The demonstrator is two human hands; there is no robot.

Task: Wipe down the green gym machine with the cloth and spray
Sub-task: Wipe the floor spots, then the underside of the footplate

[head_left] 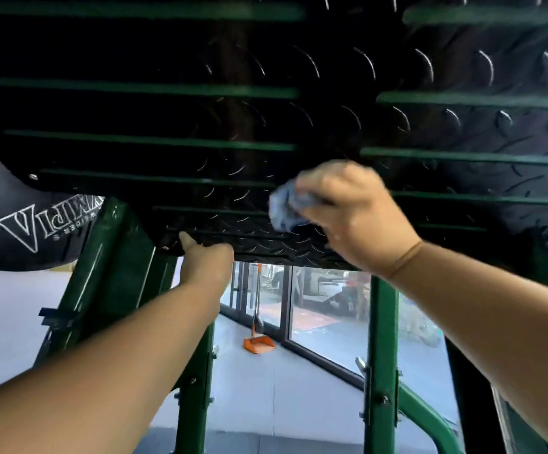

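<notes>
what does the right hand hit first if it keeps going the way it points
The black tread plate: the right hand, gripping the cloth, points up at it, and the cloth seems to touch it, though depth is unclear.

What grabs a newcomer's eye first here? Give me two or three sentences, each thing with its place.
The black diamond-tread metal plate with green stripes fills the upper half. At centre right, the right hand presses a crumpled blue-grey cloth against it, while the left hand holds its lower edge. Below, an orange dustpan sits on the floor by the glass doors.
</notes>
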